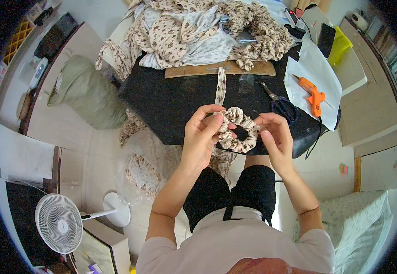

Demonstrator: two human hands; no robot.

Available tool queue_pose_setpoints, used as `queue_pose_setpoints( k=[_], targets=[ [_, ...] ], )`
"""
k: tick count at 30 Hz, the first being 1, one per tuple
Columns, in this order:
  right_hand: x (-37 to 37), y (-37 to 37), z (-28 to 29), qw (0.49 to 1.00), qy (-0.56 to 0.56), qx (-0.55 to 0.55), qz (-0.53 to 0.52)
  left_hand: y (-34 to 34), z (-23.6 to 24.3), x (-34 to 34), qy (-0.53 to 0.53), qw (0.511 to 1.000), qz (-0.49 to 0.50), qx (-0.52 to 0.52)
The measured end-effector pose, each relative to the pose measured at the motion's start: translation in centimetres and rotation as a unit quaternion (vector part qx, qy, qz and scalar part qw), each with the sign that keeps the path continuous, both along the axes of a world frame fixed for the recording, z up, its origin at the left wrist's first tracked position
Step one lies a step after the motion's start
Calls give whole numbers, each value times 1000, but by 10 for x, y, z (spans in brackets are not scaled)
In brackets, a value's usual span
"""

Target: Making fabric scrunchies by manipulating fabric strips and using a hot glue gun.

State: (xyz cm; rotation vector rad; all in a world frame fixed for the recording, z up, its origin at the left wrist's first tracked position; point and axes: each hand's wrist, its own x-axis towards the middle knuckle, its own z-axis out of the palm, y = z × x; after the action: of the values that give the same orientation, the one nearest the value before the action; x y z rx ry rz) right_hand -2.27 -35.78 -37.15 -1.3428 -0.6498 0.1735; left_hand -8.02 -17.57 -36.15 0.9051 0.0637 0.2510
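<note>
A cream scrunchie (244, 146) with a brown print forms a gathered ring above the near edge of the black tabletop (171, 109). My left hand (199, 137) pinches its left side between thumb and fingers. At the ring's right side, the curled fingers and thumb of my right hand (278, 139) close on its edge; part of that grip is hidden. Behind my left fingers, a narrow strip of the same printed fabric (221, 86) runs up to a flat wooden board (194, 71).
Dark-handled scissors (284, 107) lie right of the strip. An orange glue gun (315, 97) rests on white paper (328, 84), its cord hanging over the edge. Printed fabric (175, 36) and many gathered scrunchies (267, 34) are heaped at the back. A white fan (61, 223) stands lower left.
</note>
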Motion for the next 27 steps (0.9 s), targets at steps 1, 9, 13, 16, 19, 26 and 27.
queue_pose_setpoints(
  k=[1, 9, 13, 16, 19, 26, 27],
  targets=[
    [-2, -3, -1, 1000, 1, -1, -3, 0, -1, 1, 1, 1000, -3, -1],
    [-4, -16, -14, 964, -254, -70, -40, -2, -15, 2, 36, 993, -38, -103],
    [-8, -10, -10, 942, -316, -56, -100, -8, -18, 1, 46, 986, -62, -149],
    [-4, -10, 4, 920, -376, -55, -93, -23, -21, -2, 88, 976, -56, -193],
    [-4, -11, 0, 955, -282, -23, -89, -29, -22, -13, 100, 971, -123, -176],
    [-9, -14, 25, 950, -280, -114, -73, -28, -25, -27, 68, 974, -8, 215],
    [-9, -16, 25, 950, -280, -116, -76, -26, -22, -25, 11, 928, 122, 352]
  ],
)
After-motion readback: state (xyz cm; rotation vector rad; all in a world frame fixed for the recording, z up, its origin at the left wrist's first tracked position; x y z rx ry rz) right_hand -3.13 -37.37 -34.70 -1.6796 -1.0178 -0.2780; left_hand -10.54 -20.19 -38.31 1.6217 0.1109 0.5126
